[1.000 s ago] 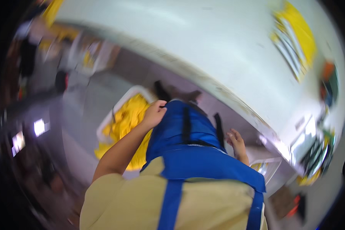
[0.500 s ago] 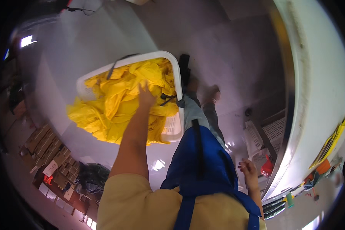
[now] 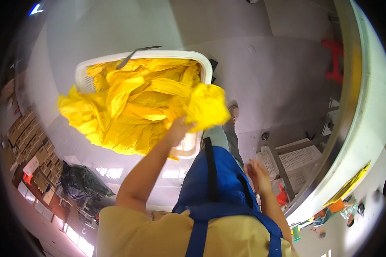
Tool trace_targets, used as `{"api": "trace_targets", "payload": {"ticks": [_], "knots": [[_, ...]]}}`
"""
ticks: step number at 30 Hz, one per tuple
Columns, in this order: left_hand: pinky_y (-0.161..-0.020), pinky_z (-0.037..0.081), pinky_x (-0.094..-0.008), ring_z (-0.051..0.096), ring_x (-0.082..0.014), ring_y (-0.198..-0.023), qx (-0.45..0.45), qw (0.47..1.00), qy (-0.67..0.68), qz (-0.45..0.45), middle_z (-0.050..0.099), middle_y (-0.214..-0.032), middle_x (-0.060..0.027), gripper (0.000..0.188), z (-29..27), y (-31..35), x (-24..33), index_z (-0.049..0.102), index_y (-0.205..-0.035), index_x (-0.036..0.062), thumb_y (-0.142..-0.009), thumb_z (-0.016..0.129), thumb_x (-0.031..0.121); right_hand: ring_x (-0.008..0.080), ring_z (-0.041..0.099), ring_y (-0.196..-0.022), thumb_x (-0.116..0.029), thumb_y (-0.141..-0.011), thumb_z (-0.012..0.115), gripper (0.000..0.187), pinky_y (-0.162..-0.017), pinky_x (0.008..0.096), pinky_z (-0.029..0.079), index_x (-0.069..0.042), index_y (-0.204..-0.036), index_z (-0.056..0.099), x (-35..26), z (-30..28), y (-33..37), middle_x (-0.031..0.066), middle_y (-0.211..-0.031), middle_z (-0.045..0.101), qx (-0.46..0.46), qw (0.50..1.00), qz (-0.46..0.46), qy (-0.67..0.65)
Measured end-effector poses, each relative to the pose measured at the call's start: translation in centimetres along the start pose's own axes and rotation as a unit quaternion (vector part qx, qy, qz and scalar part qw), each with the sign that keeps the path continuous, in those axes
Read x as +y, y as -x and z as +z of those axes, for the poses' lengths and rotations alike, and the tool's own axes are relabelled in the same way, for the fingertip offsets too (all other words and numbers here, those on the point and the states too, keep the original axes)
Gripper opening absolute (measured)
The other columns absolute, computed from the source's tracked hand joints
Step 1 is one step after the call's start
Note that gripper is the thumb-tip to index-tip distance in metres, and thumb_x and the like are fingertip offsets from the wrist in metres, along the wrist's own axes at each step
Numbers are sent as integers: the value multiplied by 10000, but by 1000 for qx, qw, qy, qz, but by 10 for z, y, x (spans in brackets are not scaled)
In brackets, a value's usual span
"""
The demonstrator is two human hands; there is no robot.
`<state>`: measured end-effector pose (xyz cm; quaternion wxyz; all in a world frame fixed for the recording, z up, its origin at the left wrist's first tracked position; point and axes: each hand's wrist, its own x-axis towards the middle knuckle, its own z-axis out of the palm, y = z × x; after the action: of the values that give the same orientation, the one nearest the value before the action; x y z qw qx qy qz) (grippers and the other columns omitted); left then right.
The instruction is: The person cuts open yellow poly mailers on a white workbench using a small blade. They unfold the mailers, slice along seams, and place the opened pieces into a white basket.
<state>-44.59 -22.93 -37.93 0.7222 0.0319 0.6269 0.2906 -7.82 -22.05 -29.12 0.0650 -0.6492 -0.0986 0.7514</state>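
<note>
A white plastic basket point(image 3: 206, 70) is heaped with crumpled yellow cloth point(image 3: 126, 92), some of which spills over its left and near sides. My left hand point(image 3: 179, 129) reaches into the heap near the basket's right end. Its fingers are closed on a bunched yellow cloth piece point(image 3: 208, 106), which rises over the basket's right rim toward my legs; the fingertips are partly hidden in the folds. Beside my blue apron, my right hand point(image 3: 258, 174) holds nothing, its fingers loosely bent and apart.
A white worktable point(image 3: 373, 85) curves along the right, with a yellow item point(image 3: 347, 184) lying on it. Under it are white crates point(image 3: 302, 160) and a red stool point(image 3: 333, 60). A black plastic bag point(image 3: 83, 182) and stacked cardboard boxes point(image 3: 28, 137) stand at the left.
My left hand has moved right and nearer me, pulling a bunch of yellow cloth over the basket's right rim. My right hand has risen slightly to the left, and the view has shifted.
</note>
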Motion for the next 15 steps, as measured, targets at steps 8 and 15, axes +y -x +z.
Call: {"api": "trace_targets", "payload": {"ticks": [8, 15], "knots": [[-996, 377, -354, 515, -259, -1168, -449, 861, -155, 184, 584, -1194, -134, 428, 140, 221, 105, 510, -1241, -2, -876, 612, 197, 194, 534, -1105, -285, -867, 603, 618, -972, 295, 401, -37, -1391, 387, -109, 202, -1, 86, -1205, 560, -300, 888, -4, 348], [-890, 460, -325, 578, -161, -972, -128, 906, 33, 402, 547, -1111, -91, 565, 14, 294, 117, 438, -1327, 25, -847, 668, 211, 182, 583, -982, -69, -781, 574, 549, -836, 256, 465, 34, -1307, 459, -211, 215, 196, 91, -1109, 598, -343, 915, 16, 209]]}}
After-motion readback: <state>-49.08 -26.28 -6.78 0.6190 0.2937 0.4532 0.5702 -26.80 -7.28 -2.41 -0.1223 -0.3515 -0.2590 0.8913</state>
